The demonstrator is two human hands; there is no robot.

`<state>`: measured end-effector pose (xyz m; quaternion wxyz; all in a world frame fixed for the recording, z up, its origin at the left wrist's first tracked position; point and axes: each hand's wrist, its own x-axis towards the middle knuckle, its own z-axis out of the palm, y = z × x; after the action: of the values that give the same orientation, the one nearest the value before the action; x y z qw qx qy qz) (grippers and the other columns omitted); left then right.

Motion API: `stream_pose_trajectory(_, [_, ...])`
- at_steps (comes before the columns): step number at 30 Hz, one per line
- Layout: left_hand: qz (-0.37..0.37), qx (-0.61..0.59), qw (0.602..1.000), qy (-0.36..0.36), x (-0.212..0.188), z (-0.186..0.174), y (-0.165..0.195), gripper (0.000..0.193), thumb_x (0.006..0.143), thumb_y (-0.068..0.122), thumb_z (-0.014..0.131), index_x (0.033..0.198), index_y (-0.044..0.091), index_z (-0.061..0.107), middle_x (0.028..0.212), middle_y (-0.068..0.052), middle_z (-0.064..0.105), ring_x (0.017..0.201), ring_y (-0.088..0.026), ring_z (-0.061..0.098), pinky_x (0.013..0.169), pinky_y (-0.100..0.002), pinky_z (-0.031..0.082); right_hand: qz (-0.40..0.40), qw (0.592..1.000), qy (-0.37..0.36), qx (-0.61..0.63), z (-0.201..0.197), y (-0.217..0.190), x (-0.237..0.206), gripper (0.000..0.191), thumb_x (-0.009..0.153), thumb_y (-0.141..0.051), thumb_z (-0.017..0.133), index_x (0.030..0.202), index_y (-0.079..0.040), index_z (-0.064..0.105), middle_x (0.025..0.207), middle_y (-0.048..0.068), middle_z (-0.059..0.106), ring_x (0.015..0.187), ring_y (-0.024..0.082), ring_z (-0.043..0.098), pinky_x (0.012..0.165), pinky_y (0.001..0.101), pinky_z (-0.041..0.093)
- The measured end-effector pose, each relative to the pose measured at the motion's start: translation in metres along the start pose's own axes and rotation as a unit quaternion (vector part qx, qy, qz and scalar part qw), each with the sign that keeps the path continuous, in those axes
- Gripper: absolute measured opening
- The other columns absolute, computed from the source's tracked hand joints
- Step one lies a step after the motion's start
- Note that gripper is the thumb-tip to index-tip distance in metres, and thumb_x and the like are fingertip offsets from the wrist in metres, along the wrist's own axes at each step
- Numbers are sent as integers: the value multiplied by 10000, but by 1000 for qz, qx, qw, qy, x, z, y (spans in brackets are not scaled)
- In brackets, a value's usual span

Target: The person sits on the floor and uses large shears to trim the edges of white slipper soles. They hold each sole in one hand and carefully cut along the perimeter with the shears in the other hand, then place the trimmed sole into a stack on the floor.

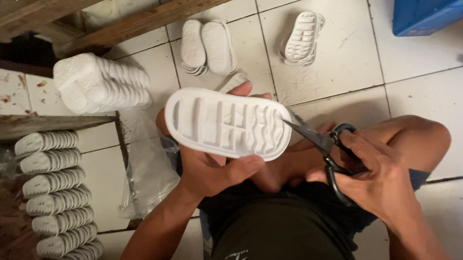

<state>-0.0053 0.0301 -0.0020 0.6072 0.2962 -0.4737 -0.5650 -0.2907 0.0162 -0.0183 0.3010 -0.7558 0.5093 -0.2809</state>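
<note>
Rows of white soles [51,188] stand on edge at eight o'clock, stacked like files. A bundle of soles [100,83] lies at ten o'clock, with a clear plastic bag [148,173] on the tiles just below it. At twelve o'clock two small piles [208,47] rest on the floor, and a lone sole [303,38] lies at one o'clock. A blue box [431,14] sits in the two o'clock corner. At centre, the left hand [213,169] clasps a white sole [226,123] from beneath, tread up, thumb on its near edge. At four o'clock the right hand [378,176] grips black scissors [324,146], fingers through the loops, blades nearly closed, tip touching the sole's right edge.
</note>
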Motion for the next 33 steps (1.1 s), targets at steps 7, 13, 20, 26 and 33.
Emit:
stream_pose_trajectory(7, [-59, -29, 998, -17, 6, 0, 6, 843, 873, -63, 781, 1579, -52, 319, 1577, -260, 453, 1415, -317, 567, 1178, -457, 541, -217, 973, -22, -79, -19, -4, 11, 321, 768, -289, 840, 747, -55, 621, 957, 159, 697, 763, 239, 677, 585, 351, 527])
stream_pose_trajectory(13, [-89, -6, 996, -31, 8, -7, 4, 681, 875, -64, 793, 1481, -111, 486, 1566, -272, 494, 1331, -236, 601, 1147, -386, 529, -44, 988, -93, -118, -10, 2, 9, 446, 712, -321, 889, 696, 26, 610, 696, 59, 652, 655, 186, 623, 566, 402, 497])
stream_pose_trajectory(20, [-133, 20, 986, -93, 13, -2, 4, 647, 871, 40, 818, 1430, -113, 531, 1535, -220, 572, 1295, -177, 605, 1128, -301, 487, -7, 1000, -18, 21, -3, -16, 17, 369, 701, -30, 826, 1014, 112, 691, 857, 123, 710, 683, 144, 686, 532, 299, 539])
stream_pose_trajectory(26, [-144, 169, 963, -150, 19, 0, 22, 695, 819, 143, 896, 1409, -75, 602, 1182, -126, 754, 1100, -142, 685, 1029, -278, 537, 3, 1000, 2, 20, 4, -39, 22, 351, 721, 23, 814, 1027, 121, 674, 808, 126, 691, 627, 152, 645, 512, 285, 490])
stream_pose_trajectory(33, [-184, 76, 937, -288, 30, -12, 32, 769, 842, 178, 900, 1488, -23, 534, 1244, -128, 748, 1087, -165, 751, 942, -293, 635, 91, 980, -15, 175, 17, -29, 24, 235, 817, -51, 825, 995, 70, 734, 700, 114, 686, 534, 145, 607, 443, 286, 447])
